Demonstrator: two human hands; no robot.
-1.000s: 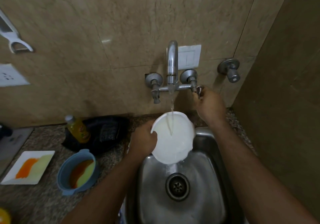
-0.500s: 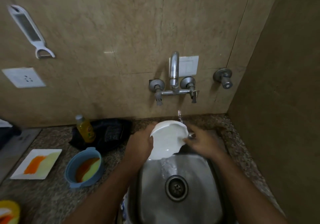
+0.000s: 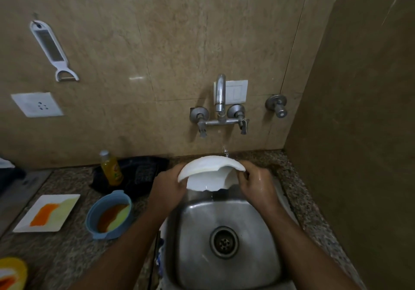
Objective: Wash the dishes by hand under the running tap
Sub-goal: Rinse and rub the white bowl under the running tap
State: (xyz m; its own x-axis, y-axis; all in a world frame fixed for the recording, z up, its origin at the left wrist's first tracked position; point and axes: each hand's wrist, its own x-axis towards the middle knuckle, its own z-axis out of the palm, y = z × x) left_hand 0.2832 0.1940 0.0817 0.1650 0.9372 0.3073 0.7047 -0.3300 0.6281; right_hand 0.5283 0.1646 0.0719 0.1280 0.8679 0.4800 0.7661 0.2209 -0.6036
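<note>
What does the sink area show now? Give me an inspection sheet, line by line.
Surface: speckled counter around a steel sink.
Job's things: white bowl tilted over the sink, water dripping; tap above.
Clutter: blue bowl and white plate with orange residue, yellow bottle.
Grippers: left hand and right hand grip the bowl's opposite sides.
Cables: nothing seen.
Surroundings: peeler hung on the wall, socket.

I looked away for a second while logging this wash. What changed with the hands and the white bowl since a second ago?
The right hand left the tap handle and came down to grip the white bowl at its right edge. The bowl, then open toward the camera under the stream, is now tipped over. The left hand kept its grip. Blue bowl and square plate stayed put.
</note>
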